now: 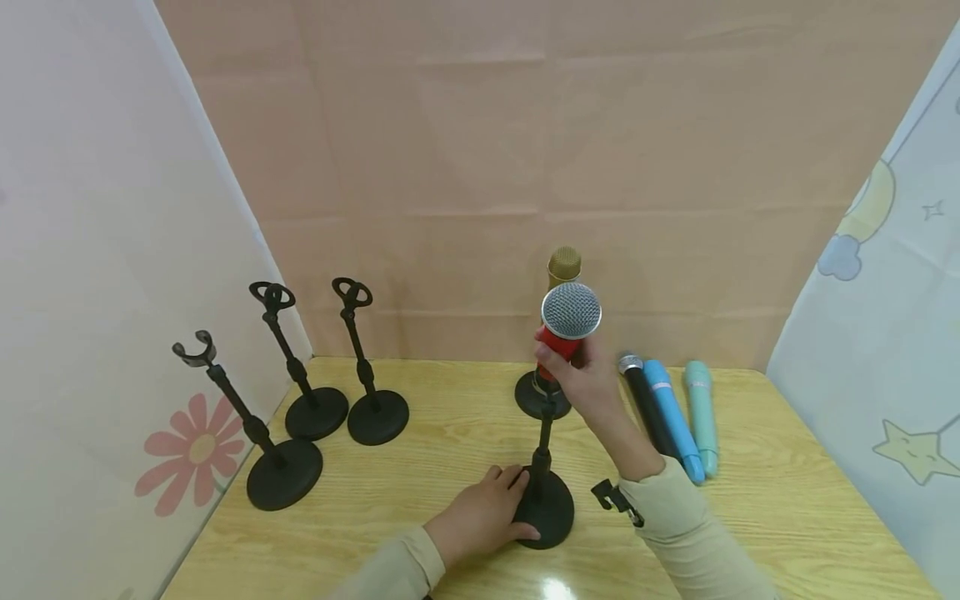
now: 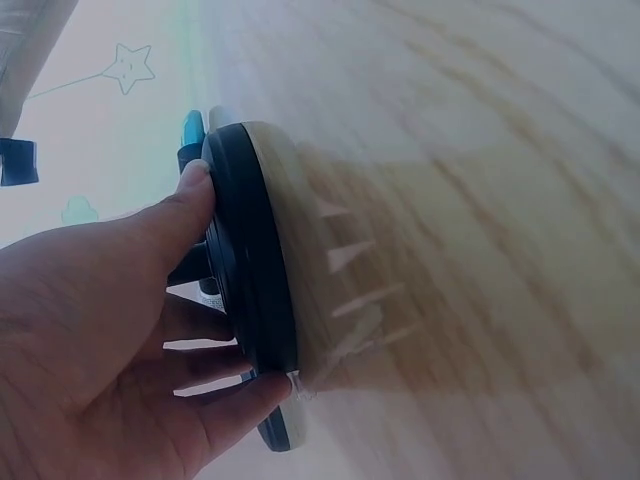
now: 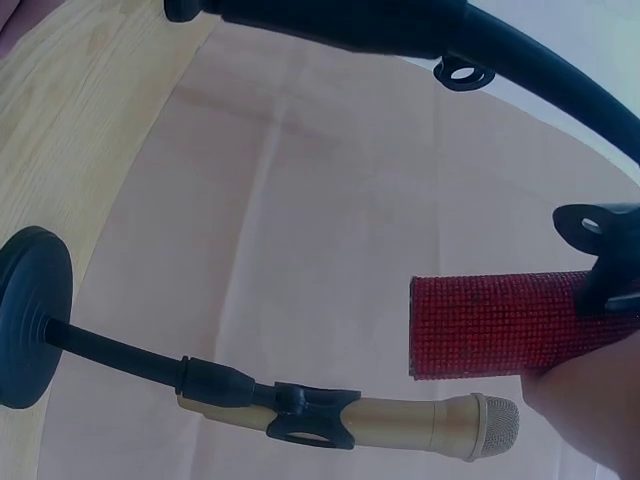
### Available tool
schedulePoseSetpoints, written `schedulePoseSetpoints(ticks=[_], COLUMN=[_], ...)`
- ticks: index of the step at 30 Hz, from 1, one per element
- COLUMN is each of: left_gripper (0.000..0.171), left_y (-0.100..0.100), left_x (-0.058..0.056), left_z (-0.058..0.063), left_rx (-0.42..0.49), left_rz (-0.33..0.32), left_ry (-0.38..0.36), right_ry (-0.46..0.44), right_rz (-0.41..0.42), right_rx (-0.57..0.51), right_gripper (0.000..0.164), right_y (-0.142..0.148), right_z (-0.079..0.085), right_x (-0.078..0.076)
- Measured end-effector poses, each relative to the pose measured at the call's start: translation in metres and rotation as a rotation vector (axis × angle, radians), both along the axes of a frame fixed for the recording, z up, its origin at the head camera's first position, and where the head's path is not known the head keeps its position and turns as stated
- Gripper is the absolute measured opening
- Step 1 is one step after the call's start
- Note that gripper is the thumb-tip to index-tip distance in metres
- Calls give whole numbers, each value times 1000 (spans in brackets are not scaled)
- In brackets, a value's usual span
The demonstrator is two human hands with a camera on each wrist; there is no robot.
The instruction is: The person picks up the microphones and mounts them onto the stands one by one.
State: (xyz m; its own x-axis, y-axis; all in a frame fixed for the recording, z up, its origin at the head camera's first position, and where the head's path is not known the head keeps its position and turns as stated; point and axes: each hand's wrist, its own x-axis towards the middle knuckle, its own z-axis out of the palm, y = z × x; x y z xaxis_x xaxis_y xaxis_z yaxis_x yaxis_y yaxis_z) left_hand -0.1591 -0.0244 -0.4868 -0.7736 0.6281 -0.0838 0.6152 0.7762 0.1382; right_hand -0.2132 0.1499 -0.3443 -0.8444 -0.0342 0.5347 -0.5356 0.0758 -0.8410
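My right hand (image 1: 596, 387) grips a red microphone (image 1: 571, 312) with a silver mesh head, held above a black desktop microphone stand (image 1: 551, 512). In the right wrist view the red studded handle (image 3: 490, 322) lies in the stand's black clip (image 3: 605, 260); how firmly it sits there I cannot tell. My left hand (image 1: 483, 517) holds the stand's round base at the table, thumb and fingertips on its rim, as the left wrist view shows (image 2: 130, 320). Just behind, a gold microphone (image 3: 400, 422) rests in the clip of another stand (image 1: 531, 402).
Three black stands with bare clips (image 1: 285, 475) (image 1: 317, 414) (image 1: 378, 417) occupy the table's left. On the right lie a black microphone (image 1: 648, 404), a blue one (image 1: 675, 421) and a mint-green one (image 1: 702, 417). A tan backdrop (image 1: 420, 167) hangs behind the wooden table (image 1: 442, 450).
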Motion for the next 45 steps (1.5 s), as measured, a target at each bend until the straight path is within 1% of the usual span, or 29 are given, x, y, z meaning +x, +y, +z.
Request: schedulePoseSetpoints(ticks=[3,6,9,14,16,19,22,25,29,35,40,41,43,44,45], left_gripper=[83,83,84,84,83,83,83,83,83,84,84,84,84,84,84], left_y=[1,1,0,0,0,1,0,0,1,2,2,2,2,2,2], left_x=[-1,-1,-1,0,0,0,0,0,0,-1,-1,-2,-3,-3,-3], left_z=[-2,-3,-4,-3,-2,-2,-3,-5,-6,-6,-7,-7,-8,-8,-8], left_rx=[-4,-10,-10,-5,-5,-12,-24,-33,-36,-43,-50,-50,-53,-54,-56], left_rz=[3,4,6,11,14,17,11,5,8,17,16,13,0,-5,-10], left_ry=[-3,3,7,-9,-13,-7,12,25,14,10,-1,-3,-3,-2,-1], right_ry=[-14,3,53,159,205,273,333,380,417,497,542,545,553,556,557], right_rz=[-33,-39,-37,-54,-39,12,63,82,49,-69,-123,-127,-127,-127,-126], right_rx=[13,20,18,-39,-79,-139,-192,-236,-265,-191,-154,-155,-166,-178,-190], right_gripper=[47,47,46,41,34,27,28,30,34,40,66,65,59,62,59], right_y=[-3,-7,-12,-15,-16,-17,-19,-21,-22,-22,-23,-23,-24,-25,-25], right_z=[-2,-3,-6,-16,-19,-21,-20,-20,-23,-24,-22,-22,-22,-23,-24], right_x=[2,2,1,-5,-8,-13,-17,-20,-23,-25,-24,-24,-25,-25,-25])
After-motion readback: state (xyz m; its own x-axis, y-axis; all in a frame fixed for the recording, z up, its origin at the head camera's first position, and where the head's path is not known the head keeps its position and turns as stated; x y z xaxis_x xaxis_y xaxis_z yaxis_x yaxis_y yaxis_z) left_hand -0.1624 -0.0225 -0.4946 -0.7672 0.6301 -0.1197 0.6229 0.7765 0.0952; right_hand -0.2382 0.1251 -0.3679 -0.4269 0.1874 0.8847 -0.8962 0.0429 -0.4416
